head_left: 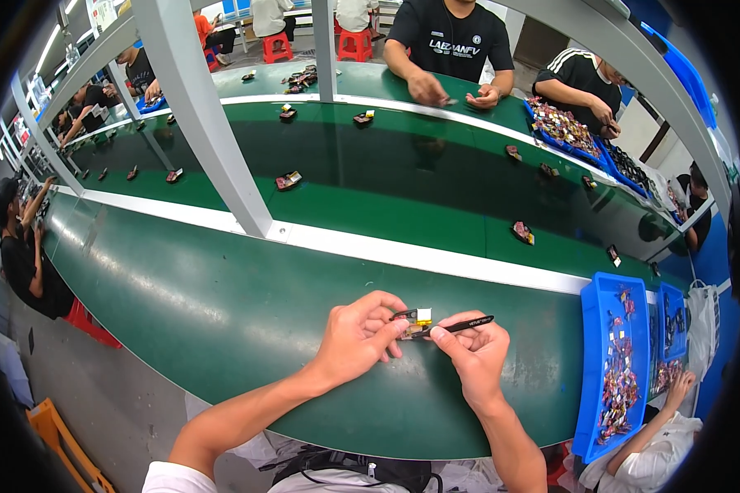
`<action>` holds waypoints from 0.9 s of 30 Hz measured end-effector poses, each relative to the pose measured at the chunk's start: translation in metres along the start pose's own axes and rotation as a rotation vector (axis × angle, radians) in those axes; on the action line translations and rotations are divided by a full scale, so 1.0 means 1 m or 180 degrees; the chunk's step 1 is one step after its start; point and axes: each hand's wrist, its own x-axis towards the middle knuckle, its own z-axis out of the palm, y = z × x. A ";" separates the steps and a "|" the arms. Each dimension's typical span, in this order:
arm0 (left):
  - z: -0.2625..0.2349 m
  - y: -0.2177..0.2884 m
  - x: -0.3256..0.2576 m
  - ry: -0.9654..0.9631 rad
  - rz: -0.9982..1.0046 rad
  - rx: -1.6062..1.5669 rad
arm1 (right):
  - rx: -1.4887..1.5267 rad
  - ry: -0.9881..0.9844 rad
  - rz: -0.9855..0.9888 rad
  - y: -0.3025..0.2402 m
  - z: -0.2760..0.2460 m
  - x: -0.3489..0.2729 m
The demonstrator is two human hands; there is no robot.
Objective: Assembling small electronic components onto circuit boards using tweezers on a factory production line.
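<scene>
2 hands (pixel 411 337) pinch a small part (pixel 417 318), its details unreadable, with black tweezers (pixel 460 325).

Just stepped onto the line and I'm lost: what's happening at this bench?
A person at a green worktable holds a small electronic part in the left hand and works on it with black tweezers in the right hand. A blue tray of similar parts sits to the right. Others across the green conveyor belt handle similar pieces.
</scene>
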 end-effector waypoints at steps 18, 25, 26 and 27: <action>-0.011 0.003 0.005 -0.0472 -0.0476 -0.0639 | -0.1061 -0.0027 -0.1240 -0.002 0.002 -0.007; -0.010 0.005 0.004 -0.0478 -0.0469 -0.0831 | -0.0888 -0.0017 -0.1064 -0.002 0.000 -0.007; -0.009 0.006 0.004 -0.0468 -0.0449 -0.0854 | -0.0889 -0.0013 -0.1064 -0.003 0.001 -0.007; -0.009 0.006 0.004 -0.0468 -0.0448 -0.0853 | -0.0947 -0.0004 -0.1090 -0.004 0.002 -0.008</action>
